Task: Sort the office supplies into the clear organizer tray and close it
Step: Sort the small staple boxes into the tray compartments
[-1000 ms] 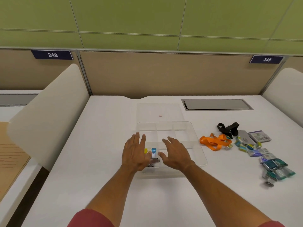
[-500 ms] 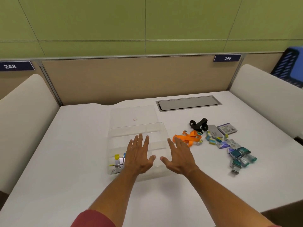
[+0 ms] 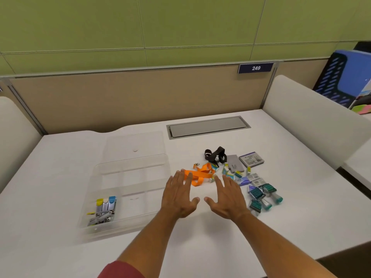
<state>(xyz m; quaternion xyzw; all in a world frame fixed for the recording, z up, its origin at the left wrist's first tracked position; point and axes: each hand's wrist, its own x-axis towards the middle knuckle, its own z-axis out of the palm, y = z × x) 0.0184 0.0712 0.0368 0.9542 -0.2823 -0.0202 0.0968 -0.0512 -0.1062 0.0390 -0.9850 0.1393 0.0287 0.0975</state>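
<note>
we judge the sort barely begun: the clear plastic organizer tray (image 3: 128,189) at centre left holds only a few coloured-tab clips (image 3: 103,210) in its lower-left compartment, its lid (image 3: 134,146) lying behind it. the orange lanyard (image 3: 200,174) and the pile of small supplies (image 3: 253,183) wait at centre right. our left hand (image 3: 178,195) and right hand (image 3: 227,197) hover with fingers spread, holding nothing. the tray's dividers are hard to make out

We see two bare forearms and two bare hands, the left hand (image 3: 179,197) and the right hand (image 3: 227,199), without rings or watch; a dark red fabric sleeve (image 3: 120,270) covers our left upper arm.
</note>
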